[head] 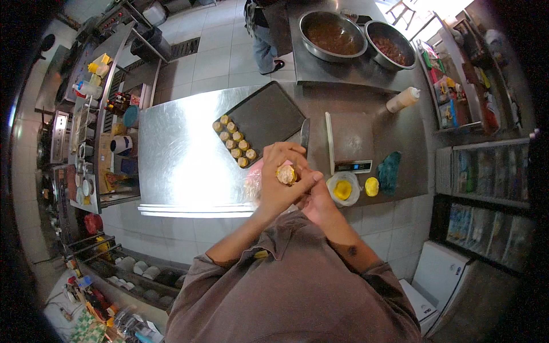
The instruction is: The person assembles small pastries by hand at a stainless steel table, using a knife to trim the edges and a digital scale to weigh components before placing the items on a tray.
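Note:
A yellow-wrapped dumpling with a pale filling sits within the curled fingers of my left hand. My right hand presses against it from the right, its thumb beside the dumpling and its other fingers partly hidden. Just beyond them lies a black baking tray, with several similar dumplings in rows along its near left edge. Partly under my left hand is a plastic bag with pink contents. A metal blade rests at the tray's right corner. Yellow round wrappers lie on clear plastic to the right.
On the steel table are a digital scale, a squeeze bottle, a yellow piece and a green cloth-like item. Two steel bowls of food stand farther back. A person stands beyond the table.

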Motion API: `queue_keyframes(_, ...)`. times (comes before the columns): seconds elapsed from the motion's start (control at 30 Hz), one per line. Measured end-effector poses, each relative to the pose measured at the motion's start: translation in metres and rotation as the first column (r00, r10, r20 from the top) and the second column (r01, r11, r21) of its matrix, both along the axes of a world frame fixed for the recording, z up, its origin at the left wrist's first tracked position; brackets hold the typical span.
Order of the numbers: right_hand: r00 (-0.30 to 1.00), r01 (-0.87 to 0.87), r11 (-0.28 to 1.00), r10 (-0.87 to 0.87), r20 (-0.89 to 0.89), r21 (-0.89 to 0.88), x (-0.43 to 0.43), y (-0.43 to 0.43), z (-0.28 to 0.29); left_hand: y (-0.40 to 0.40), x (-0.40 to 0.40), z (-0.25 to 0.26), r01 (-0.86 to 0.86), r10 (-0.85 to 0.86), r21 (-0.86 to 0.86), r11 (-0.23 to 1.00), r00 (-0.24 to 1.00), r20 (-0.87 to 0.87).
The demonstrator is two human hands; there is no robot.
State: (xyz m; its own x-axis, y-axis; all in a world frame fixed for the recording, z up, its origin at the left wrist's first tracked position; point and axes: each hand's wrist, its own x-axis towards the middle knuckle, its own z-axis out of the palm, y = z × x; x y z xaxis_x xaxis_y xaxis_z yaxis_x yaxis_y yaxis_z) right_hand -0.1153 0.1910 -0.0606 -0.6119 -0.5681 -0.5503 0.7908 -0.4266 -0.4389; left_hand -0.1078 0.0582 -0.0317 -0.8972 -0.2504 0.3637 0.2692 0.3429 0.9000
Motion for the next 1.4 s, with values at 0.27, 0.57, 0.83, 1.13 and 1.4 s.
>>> queue_keyframes(0.27, 0.997, 0.014, 1.000, -0.014, -0.081, 0.001, -0.017, 0.010, -0.012, -0.019, 0.007, 0.041, 0.135, -0.098, -0.185, 0.973, 0.976, 0.197)
queue_keyframes(0.57, 0.992, -0.047, 0.998, 0.052, -0.119, 0.042, -0.022, 0.017, -0.010, -0.044, 0.000, 0.028, 0.278, -0.232, -0.127, 0.952, 0.929, 0.290)
queue_keyframes(0.83, 0.996, -0.009, 0.970, 0.030, -0.081, 0.245, -0.009, 0.073, -0.038, -0.107, -0.049, -0.062, 0.273, -0.062, -0.395, 0.877, 0.881, 0.470)
queue_keyframes(1.13, 0.997, 0.067, 0.939, -0.054, -0.049, 0.338, 0.012, 0.098, -0.047, -0.125, -0.071, -0.193, 0.461, -0.057, -0.629, 0.626, 0.831, 0.553)
queue_keyframes(1.4, 0.994, 0.105, 0.942, -0.091, -0.059, 0.320, 0.014, 0.097, -0.048, -0.125, -0.073, -0.203, 0.529, -0.053, -0.637, 0.561, 0.791, 0.610)
